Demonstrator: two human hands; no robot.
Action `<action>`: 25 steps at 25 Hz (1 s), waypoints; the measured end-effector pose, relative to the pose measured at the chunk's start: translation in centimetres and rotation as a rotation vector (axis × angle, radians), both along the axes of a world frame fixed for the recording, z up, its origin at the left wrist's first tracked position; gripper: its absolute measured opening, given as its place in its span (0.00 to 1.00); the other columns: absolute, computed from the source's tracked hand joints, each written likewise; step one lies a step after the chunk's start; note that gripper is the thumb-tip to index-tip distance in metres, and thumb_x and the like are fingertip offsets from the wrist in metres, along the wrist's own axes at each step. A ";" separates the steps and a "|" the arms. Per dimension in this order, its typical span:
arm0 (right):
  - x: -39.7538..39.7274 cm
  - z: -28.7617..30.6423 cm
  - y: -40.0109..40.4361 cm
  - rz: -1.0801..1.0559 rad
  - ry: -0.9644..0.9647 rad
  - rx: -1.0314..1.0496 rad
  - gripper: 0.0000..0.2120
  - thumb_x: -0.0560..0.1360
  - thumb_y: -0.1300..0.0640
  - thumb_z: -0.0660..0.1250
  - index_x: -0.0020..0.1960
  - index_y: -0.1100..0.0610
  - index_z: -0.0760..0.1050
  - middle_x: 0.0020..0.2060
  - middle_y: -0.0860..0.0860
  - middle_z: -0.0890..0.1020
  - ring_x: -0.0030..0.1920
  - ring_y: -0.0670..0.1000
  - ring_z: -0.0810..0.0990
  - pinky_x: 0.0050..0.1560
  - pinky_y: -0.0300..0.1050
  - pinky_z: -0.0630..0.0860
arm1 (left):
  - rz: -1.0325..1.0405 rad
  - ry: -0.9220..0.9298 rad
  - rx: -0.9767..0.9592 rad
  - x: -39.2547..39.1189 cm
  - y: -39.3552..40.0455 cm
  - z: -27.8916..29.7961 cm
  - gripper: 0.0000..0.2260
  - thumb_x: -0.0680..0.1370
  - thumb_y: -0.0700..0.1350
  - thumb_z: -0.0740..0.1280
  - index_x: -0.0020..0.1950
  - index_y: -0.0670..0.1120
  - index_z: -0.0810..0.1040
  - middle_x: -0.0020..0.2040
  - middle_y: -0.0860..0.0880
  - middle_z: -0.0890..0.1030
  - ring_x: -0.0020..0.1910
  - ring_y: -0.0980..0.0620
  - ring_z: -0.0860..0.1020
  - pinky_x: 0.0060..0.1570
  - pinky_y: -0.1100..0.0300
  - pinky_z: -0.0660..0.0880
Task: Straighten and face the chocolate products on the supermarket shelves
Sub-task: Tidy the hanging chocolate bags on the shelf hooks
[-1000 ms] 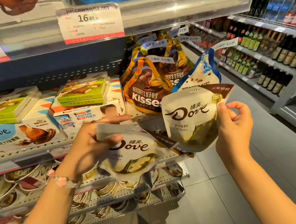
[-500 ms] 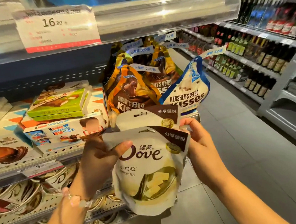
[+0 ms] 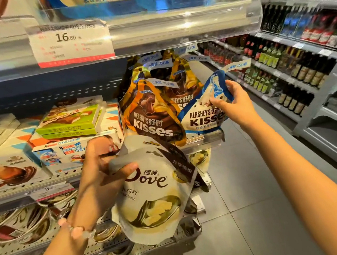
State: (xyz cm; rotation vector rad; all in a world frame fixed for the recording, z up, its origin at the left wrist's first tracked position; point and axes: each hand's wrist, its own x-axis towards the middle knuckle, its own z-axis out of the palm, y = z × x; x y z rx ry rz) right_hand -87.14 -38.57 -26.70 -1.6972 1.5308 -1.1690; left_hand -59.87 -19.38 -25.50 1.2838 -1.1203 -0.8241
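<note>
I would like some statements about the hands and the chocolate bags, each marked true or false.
1. The left hand holds a white Dove bag. True.
2. The right hand rests on the floor. False: it grips the blue and white Kisses bag.
3. The brown Kisses bag stands left of the blue and white one. True.
4. The price tag reads 9.80. False: it reads 16.80.

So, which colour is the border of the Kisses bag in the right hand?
Blue, around the white Kisses bag; head view.
</note>
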 end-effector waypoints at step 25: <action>0.5 0.6 15.9 0.258 0.133 0.221 0.12 0.68 0.56 0.74 0.29 0.45 0.78 0.23 0.46 0.77 0.24 0.41 0.71 0.24 0.34 0.67 | -0.631 -0.553 -0.050 -0.4 -0.7 -3.1 0.09 0.69 0.57 0.68 0.48 0.60 0.82 0.68 0.69 0.65 0.73 0.64 0.53 0.68 0.70 0.55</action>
